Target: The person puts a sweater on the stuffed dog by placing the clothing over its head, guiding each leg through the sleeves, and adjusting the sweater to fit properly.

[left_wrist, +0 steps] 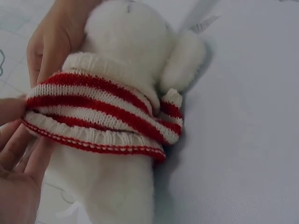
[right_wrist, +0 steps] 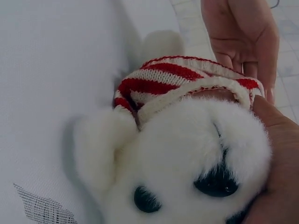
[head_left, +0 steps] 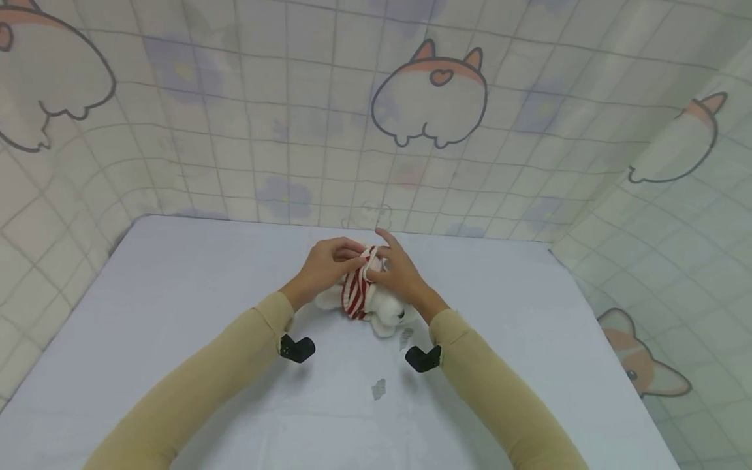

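A white plush toy (head_left: 388, 307) with dark eyes and nose lies on its back on the table, wearing a red-and-white striped knit sweater (left_wrist: 93, 105). Its muzzle and one floppy ear (right_wrist: 100, 149) show in the right wrist view. My left hand (head_left: 324, 264) pinches the sweater's lower hem at the side, thumb outside and some fingers under the knit. At the collar on the same side, my right hand (head_left: 402, 271) pinches the edge with its thumb (right_wrist: 268, 112); its other fingers are partly hidden. One right finger points upward in the head view.
The white-covered table (head_left: 194, 294) bears small grey printed marks (head_left: 378, 389) in front of the toy. A gridded curtain (head_left: 317, 130) with corgi drawings hangs around the back and sides. Black camera mounts (head_left: 298, 349) stick out from both wrists.
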`<state>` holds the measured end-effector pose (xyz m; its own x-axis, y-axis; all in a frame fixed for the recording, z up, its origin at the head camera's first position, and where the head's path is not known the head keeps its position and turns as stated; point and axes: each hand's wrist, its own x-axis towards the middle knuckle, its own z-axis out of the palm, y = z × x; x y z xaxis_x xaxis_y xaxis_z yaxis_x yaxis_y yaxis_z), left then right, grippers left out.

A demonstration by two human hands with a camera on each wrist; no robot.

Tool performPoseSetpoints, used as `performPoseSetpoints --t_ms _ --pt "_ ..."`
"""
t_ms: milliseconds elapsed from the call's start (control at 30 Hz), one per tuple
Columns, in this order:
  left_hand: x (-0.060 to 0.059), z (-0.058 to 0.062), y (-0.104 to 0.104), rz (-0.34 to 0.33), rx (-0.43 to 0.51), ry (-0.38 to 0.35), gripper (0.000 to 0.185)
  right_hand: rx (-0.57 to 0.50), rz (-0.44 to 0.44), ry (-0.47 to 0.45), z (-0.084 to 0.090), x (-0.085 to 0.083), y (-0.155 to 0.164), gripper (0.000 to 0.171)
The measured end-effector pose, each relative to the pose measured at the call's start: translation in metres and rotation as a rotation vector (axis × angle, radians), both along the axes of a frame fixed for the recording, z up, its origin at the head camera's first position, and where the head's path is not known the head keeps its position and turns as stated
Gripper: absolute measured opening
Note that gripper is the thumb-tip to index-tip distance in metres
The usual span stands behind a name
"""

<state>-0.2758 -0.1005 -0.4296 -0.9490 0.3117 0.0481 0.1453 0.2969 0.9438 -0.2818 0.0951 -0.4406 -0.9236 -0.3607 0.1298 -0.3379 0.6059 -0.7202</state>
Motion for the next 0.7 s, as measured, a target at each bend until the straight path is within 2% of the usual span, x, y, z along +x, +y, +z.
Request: performPoseSetpoints --t_ms 133,233,333,433,533,600,700 --pt "0.0 0.003 0.004 0.117 -0.028 0.072 0.012 0.068 -0.01 0.069 -0.001 -0.001 -0.004 0.014" --pt "0.001 0.006 0.008 0.171 -0.029 0.099 0.007 0.079 -0.03 0.09 0.001 0.0 -0.005 0.018" --pt "0.002 0.01 0.012 0.213 -0.025 0.1 0.005 0.066 -0.042 0.091 0.004 0.001 -0.005 0.021" --pt "0.003 0.012 0.014 0.281 -0.02 0.067 0.004 0.02 -0.058 0.096 0.005 0.003 -0.004 0.022" --pt "0.003 0.008 0.009 0.351 -0.031 0.028 0.006 -0.072 -0.095 0.123 0.004 0.005 0.0 0.019" --pt "0.002 0.001 0.004 0.391 -0.066 0.014 0.008 -0.135 -0.125 0.151 0.003 0.006 0.002 0.016" --pt "0.003 -0.01 -0.005 0.397 -0.131 0.007 0.009 -0.187 -0.131 0.193 -0.001 0.007 0.004 0.012"
